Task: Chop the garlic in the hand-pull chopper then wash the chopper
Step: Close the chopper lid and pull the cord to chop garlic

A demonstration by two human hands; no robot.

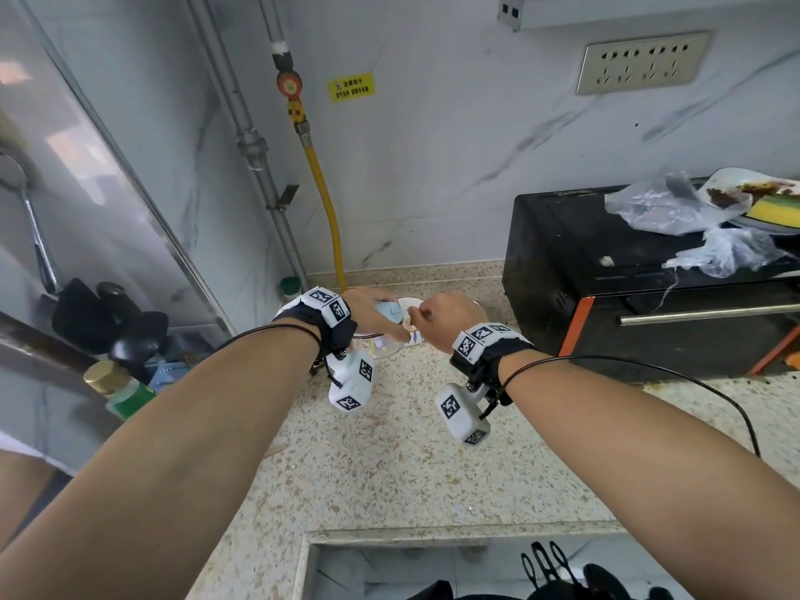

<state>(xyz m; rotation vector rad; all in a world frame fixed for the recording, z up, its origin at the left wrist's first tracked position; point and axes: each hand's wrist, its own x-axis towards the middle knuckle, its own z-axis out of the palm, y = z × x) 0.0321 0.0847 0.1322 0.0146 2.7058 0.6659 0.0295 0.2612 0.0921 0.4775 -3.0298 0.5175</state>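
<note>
Both hands are at the hand-pull chopper on the counter: left hand clasps its lid, right hand pinches what seems the pull cord. Chopping apparently in progress; washing outstanding.

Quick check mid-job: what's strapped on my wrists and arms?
No sleeves: the left wrist strap and right wrist strap are black with white square-code tiles; a white coded block hangs under each, and a thin black cable runs along each arm.
</note>
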